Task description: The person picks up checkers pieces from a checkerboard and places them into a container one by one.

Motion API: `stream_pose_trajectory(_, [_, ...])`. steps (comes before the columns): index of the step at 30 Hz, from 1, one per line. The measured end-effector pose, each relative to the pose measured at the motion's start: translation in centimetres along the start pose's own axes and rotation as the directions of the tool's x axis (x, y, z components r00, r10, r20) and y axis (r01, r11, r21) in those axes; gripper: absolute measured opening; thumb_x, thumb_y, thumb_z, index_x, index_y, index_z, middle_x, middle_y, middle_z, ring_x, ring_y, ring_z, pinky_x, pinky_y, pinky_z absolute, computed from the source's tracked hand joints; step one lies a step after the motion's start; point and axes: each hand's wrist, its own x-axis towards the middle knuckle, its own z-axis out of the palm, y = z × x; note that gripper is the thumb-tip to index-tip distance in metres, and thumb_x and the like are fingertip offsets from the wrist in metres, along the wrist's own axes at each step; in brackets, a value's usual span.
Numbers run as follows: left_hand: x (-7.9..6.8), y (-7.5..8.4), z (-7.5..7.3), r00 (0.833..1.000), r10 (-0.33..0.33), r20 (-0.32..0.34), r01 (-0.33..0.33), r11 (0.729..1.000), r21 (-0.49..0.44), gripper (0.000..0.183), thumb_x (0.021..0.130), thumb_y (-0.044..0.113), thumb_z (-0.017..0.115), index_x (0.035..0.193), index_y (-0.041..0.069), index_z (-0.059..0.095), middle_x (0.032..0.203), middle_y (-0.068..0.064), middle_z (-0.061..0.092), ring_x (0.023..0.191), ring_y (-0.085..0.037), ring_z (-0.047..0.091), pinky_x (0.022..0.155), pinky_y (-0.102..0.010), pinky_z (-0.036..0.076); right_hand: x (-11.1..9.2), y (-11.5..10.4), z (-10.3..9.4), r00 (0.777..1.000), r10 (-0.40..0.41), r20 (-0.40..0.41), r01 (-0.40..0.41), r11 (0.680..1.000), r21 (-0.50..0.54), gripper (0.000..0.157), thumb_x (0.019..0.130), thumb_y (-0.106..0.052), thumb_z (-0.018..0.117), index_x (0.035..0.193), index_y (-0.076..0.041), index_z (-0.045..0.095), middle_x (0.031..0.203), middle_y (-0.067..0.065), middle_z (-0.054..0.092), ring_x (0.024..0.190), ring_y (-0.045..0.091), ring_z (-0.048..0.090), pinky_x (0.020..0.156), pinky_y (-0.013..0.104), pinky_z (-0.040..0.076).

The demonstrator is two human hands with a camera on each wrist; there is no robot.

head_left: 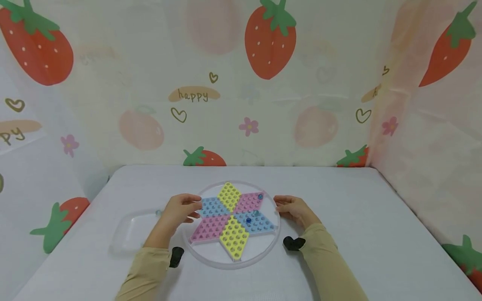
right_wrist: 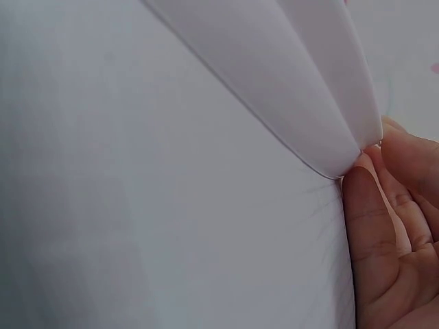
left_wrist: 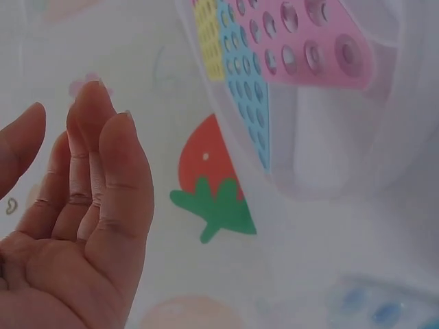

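Clear plastic forms the round tray (head_left: 211, 257), which carries a six-pointed star board (head_left: 231, 219) of pastel diamonds: yellow, pink and blue, each pierced with rows of round holes. One yellow diamond points away from the person and the other toward them, so the yellow pair lies along the near-far axis between the two hands. A blue marble (head_left: 248, 220) sits in a hole near the star's centre; a second marble (head_left: 260, 196) sits at the far pink point.

Left hand (head_left: 181, 210): fingers loosely bent at the tray's left rim, over the blue point of the star. In the left wrist view the fingers (left_wrist: 103, 164) are straight and close together, palm up, and hold nothing; the tray edge lies just beyond the fingertips.

Right hand (head_left: 293, 210): fingers rest against the tray's right rim. In the right wrist view the fingertips (right_wrist: 363, 199) touch the clear rim from below and outside; whether they pinch it cannot be told.

Outside the left hand lies a clear rectangular lid (head_left: 129, 232) on the white table (head_left: 376, 234). Behind the fingers hangs a strawberry-print curtain (head_left: 241, 83) bearing the word "happy" beside small outlined hearts; the same word shows cut off at the left edge.
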Motion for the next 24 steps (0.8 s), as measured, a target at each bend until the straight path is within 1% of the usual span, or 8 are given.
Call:
stream_pose_trajectory(3, [0.3, 0.0, 0.6, 1.0, -0.004, 0.001, 0.004, 1.0, -0.009, 0.034, 0.096, 0.011, 0.059, 0.124, -0.007, 0.057, 0.108, -0.019, 0.067, 0.077, -0.019, 0.066, 0.071, -0.035, 0.054, -0.1, 0.1, 0.0, 1.0, 0.002, -0.003, -0.002, 1.0, -0.003, 0.049, 0.084, 0.016, 0.063, 0.131, 0.009, 0.052, 0.117, 0.012, 0.065, 0.091, 0.008, 0.062, 0.075, 0.024, 0.054])
stream_pose_trajectory(8, [0.9, -0.2, 1.7, 1.0, -0.007, 0.001, 0.007, 1.0, -0.028, 0.033, 0.096, 0.011, 0.059, 0.124, -0.006, 0.058, 0.108, -0.018, 0.067, 0.078, -0.021, 0.066, 0.074, -0.039, 0.054, -0.2, 0.3, 0.0, 1.0, -0.002, 0.01, 0.002, 1.0, 0.0, 0.049, 0.084, 0.016, 0.064, 0.132, 0.01, 0.052, 0.115, 0.011, 0.067, 0.093, 0.009, 0.063, 0.075, 0.024, 0.054])
stream_pose_trajectory(11, [1.4, -0.2, 2.5, 1.0, -0.002, 0.01, 0.002, 1.0, -0.03, 0.033, 0.096, 0.01, 0.06, 0.124, -0.007, 0.058, 0.108, -0.019, 0.067, 0.076, -0.02, 0.066, 0.075, -0.041, 0.054, -0.1, 0.2, 0.0, 1.0, -0.007, 0.016, 0.007, 1.0, 0.006, 0.049, 0.084, 0.016, 0.063, 0.132, 0.01, 0.051, 0.111, 0.009, 0.068, 0.092, 0.008, 0.063, 0.074, 0.023, 0.054])
stream_pose_trajectory(14, [1.9, 0.0, 3.2, 1.0, 0.006, 0.028, -0.006, 1.0, -0.025, 0.032, 0.095, 0.01, 0.061, 0.122, -0.007, 0.058, 0.107, -0.019, 0.068, 0.076, -0.023, 0.067, 0.073, -0.042, 0.054, 0.1, 0.1, 0.0, 1.0, -0.007, 0.006, 0.007, 1.0, 0.014, 0.049, 0.084, 0.017, 0.063, 0.131, 0.01, 0.052, 0.107, 0.006, 0.068, 0.091, 0.009, 0.064, 0.074, 0.023, 0.054])
stream_pose_trajectory(17, [2.2, 0.2, 3.9, 0.999, 0.01, 0.051, -0.009, 1.0, -0.018, 0.032, 0.095, 0.01, 0.062, 0.122, -0.007, 0.058, 0.107, -0.021, 0.068, 0.079, -0.027, 0.068, 0.071, -0.041, 0.054, 0.2, 0.1, 0.0, 1.0, -0.004, -0.005, 0.004, 1.0, 0.01, 0.048, 0.084, 0.017, 0.063, 0.131, 0.009, 0.053, 0.11, 0.008, 0.068, 0.092, 0.009, 0.064, 0.075, 0.024, 0.054])
stream_pose_trajectory(20, [2.6, 0.3, 4.6, 0.998, 0.009, 0.068, -0.008, 1.0, -0.019, 0.032, 0.095, 0.009, 0.062, 0.123, -0.006, 0.058, 0.106, -0.02, 0.067, 0.079, -0.027, 0.067, 0.069, -0.039, 0.053, 0.3, 0.2, 0.0, 1.0, -0.004, -0.012, 0.004, 1.0, 0.005, 0.047, 0.084, 0.016, 0.063, 0.13, 0.008, 0.055, 0.116, 0.012, 0.067, 0.094, 0.01, 0.064, 0.077, 0.025, 0.054])
stream_pose_trajectory(24, [3.1, 0.2, 5.5, 0.995, 0.018, 0.097, -0.018, 1.0, -0.006, 0.034, 0.094, 0.01, 0.063, 0.123, -0.006, 0.058, 0.1, -0.014, 0.068, 0.076, -0.025, 0.067, 0.064, -0.034, 0.052, 0.4, 0.2, 0.0, 1.0, -0.005, -0.011, 0.005, 1.0, -0.004, 0.048, 0.084, 0.016, 0.063, 0.131, 0.008, 0.054, 0.122, 0.016, 0.064, 0.096, 0.01, 0.063, 0.077, 0.025, 0.054])
